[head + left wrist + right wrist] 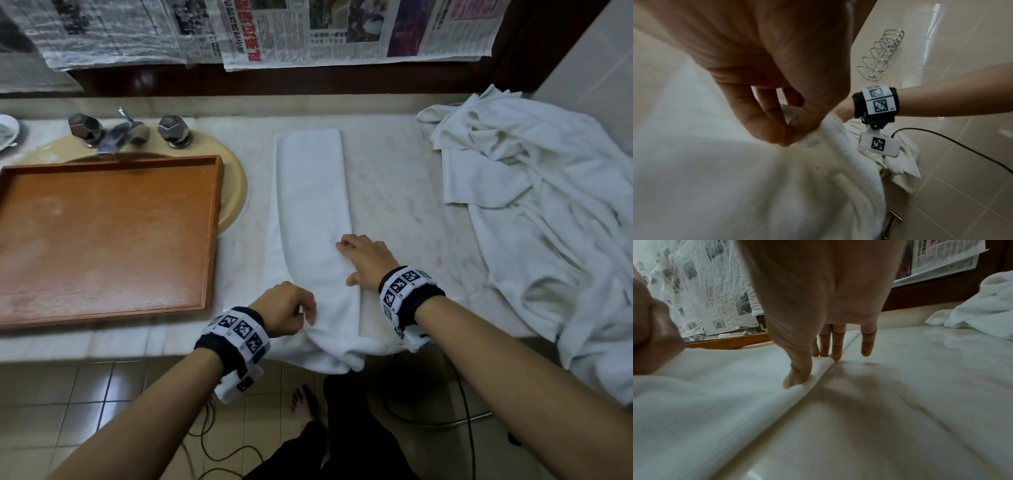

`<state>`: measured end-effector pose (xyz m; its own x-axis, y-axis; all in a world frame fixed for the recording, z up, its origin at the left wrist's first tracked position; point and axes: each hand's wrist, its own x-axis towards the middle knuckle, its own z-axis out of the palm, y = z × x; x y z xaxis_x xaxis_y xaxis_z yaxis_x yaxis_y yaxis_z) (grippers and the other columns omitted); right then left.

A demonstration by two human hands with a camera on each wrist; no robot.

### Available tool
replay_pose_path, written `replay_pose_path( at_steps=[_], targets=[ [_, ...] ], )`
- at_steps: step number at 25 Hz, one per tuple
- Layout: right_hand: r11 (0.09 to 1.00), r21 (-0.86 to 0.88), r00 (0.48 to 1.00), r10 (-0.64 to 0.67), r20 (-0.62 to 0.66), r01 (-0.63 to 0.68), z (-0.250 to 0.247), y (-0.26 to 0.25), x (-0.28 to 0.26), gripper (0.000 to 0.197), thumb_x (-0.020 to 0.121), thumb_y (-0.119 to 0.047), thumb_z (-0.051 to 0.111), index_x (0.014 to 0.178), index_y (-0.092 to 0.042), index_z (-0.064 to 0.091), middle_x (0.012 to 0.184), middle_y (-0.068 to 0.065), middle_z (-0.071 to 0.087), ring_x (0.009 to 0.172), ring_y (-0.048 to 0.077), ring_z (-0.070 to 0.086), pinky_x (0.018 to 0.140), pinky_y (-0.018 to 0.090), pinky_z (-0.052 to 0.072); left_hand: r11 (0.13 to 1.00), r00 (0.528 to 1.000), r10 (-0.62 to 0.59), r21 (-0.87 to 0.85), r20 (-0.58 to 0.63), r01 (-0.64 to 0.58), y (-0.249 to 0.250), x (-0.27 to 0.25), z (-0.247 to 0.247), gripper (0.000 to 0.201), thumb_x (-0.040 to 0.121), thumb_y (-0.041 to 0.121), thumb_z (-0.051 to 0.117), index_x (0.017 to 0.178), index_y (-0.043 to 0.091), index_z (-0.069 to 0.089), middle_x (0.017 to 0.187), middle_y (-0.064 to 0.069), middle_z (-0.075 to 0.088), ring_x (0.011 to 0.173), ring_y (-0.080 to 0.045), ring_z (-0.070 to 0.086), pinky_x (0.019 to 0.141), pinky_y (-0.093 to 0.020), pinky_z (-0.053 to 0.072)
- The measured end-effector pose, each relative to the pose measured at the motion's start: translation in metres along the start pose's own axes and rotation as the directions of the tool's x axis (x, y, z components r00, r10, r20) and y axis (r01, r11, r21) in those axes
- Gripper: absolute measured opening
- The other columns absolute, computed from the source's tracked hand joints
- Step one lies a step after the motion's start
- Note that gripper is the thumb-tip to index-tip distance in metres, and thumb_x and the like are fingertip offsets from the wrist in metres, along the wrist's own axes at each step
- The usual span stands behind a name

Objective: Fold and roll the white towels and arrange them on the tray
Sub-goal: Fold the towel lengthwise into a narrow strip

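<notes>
A white towel (313, 205) lies folded into a long strip on the marble counter, its near end drooping over the front edge. My left hand (289, 313) pinches that near end between thumb and fingers (764, 123). My right hand (363, 262) lies flat on the strip's right edge, with straight fingers (837, 345) pressing the fold of the towel (725, 386). An empty wooden tray (212, 219) sits to the left, over the sink. A heap of unfolded white towels (534, 205) lies at the right.
A faucet (118, 132) with two knobs stands behind the tray. Newspapers (308, 31) hang along the back wall. A bare strip of marble counter (404, 192) separates the folded towel from the heap. Cables (212, 445) lie on the tiled floor below.
</notes>
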<state>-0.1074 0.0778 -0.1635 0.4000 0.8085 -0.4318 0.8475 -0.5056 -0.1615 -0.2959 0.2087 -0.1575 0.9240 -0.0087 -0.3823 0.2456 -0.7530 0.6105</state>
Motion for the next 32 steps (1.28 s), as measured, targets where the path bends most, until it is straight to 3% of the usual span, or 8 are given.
replay_pose_path(
  at_steps=[5, 8, 10, 14, 18, 22, 27, 32],
  targets=[
    [0.996, 0.042, 0.997, 0.076, 0.016, -0.076, 0.003, -0.008, -0.012, 0.069, 0.091, -0.019, 0.064, 0.149, -0.013, 0.028, 0.157, -0.004, 0.021, 0.142, 0.018, 0.024, 0.113, 0.048, 0.022, 0.991, 0.994, -0.112, -0.07, -0.005, 0.112, -0.023, -0.022, 0.006, 0.037, 0.061, 0.013, 0.042, 0.061, 0.045, 0.06, 0.074, 0.01, 0.068, 0.069, -0.01, 0.062, 0.069, -0.038, 0.055],
    [0.988, 0.108, 0.993, 0.104, 0.049, -0.109, 0.005, -0.01, -0.016, 0.072, 0.095, -0.015, 0.059, 0.154, -0.015, 0.017, 0.162, -0.008, 0.008, 0.146, 0.013, 0.012, 0.115, 0.048, 0.021, 0.96, 0.974, -0.216, -0.194, -0.062, 0.201, -0.008, -0.023, 0.009, 0.006, 0.067, 0.027, 0.062, 0.063, 0.03, 0.065, 0.07, 0.01, 0.068, 0.068, -0.006, 0.062, 0.071, -0.034, 0.056],
    [0.98, 0.154, 0.991, 0.115, 0.071, -0.124, 0.008, -0.009, -0.017, 0.073, 0.096, -0.013, 0.055, 0.155, -0.017, 0.012, 0.162, -0.01, 0.001, 0.148, 0.01, 0.005, 0.117, 0.048, 0.017, 0.934, 0.948, -0.28, -0.269, -0.152, 0.233, -0.001, -0.022, 0.015, 0.03, 0.066, 0.036, 0.081, 0.065, 0.015, 0.059, 0.065, 0.006, 0.06, 0.061, -0.008, 0.052, 0.061, -0.023, 0.047],
    [0.972, 0.195, 0.989, 0.118, 0.091, -0.134, 0.009, -0.007, -0.017, 0.074, 0.097, -0.012, 0.054, 0.155, -0.019, 0.01, 0.162, -0.012, -0.002, 0.148, 0.008, 0.002, 0.119, 0.047, 0.012, 0.86, 0.856, -0.457, -0.365, -0.243, 0.356, 0.007, -0.023, 0.024, 0.062, 0.051, 0.023, 0.093, 0.074, 0.019, 0.036, 0.076, 0.003, 0.043, 0.065, -0.012, 0.034, 0.054, -0.022, 0.028],
    [0.969, 0.206, 0.988, 0.124, 0.087, -0.139, 0.01, -0.006, -0.014, 0.074, 0.096, -0.013, 0.055, 0.155, -0.019, 0.011, 0.162, -0.013, -0.002, 0.148, 0.008, 0.003, 0.118, 0.048, 0.014, 0.683, 0.77, -0.637, -0.489, -0.034, 0.543, 0.012, -0.027, 0.021, 0.057, 0.053, 0.008, 0.093, 0.083, 0.01, 0.045, 0.082, -0.005, 0.058, 0.063, -0.021, 0.06, 0.051, -0.027, 0.05],
    [0.962, 0.233, 0.989, 0.132, 0.07, -0.145, 0.013, -0.006, -0.013, 0.072, 0.097, -0.011, 0.053, 0.155, -0.019, 0.012, 0.162, -0.012, -0.002, 0.148, 0.009, 0.003, 0.119, 0.048, 0.012, 0.603, 0.717, -0.666, -0.418, 0.205, 0.679, 0.01, -0.032, 0.023, 0.03, 0.064, 0.023, 0.09, 0.072, -0.001, 0.073, 0.066, -0.01, 0.072, 0.069, -0.025, 0.074, 0.067, -0.032, 0.061],
    [0.933, 0.286, 0.973, 0.232, -0.008, -0.221, 0.026, -0.01, -0.018, 0.066, 0.098, -0.013, 0.051, 0.154, -0.023, 0.018, 0.162, 0.003, -0.004, 0.148, 0.021, 0.003, 0.119, 0.045, 0.011, 0.629, 0.774, -0.585, -0.466, 0.243, 0.622, 0.004, -0.038, 0.028, 0.023, 0.063, 0.004, 0.087, 0.078, -0.002, 0.07, 0.08, -0.015, 0.074, 0.069, -0.023, 0.072, 0.069, -0.031, 0.06],
    [0.938, 0.266, 0.973, 0.23, -0.001, -0.222, 0.028, -0.006, -0.015, 0.065, 0.099, -0.022, 0.052, 0.154, -0.026, 0.017, 0.162, 0.006, 0.0, 0.148, 0.022, 0.003, 0.119, 0.041, 0.012, 0.648, 0.852, -0.48, -0.57, 0.209, 0.505, -0.01, -0.044, 0.029, 0.027, 0.065, -0.009, 0.073, 0.088, 0.005, 0.073, 0.085, -0.004, 0.075, 0.081, -0.019, 0.07, 0.073, -0.031, 0.059]
  ],
)
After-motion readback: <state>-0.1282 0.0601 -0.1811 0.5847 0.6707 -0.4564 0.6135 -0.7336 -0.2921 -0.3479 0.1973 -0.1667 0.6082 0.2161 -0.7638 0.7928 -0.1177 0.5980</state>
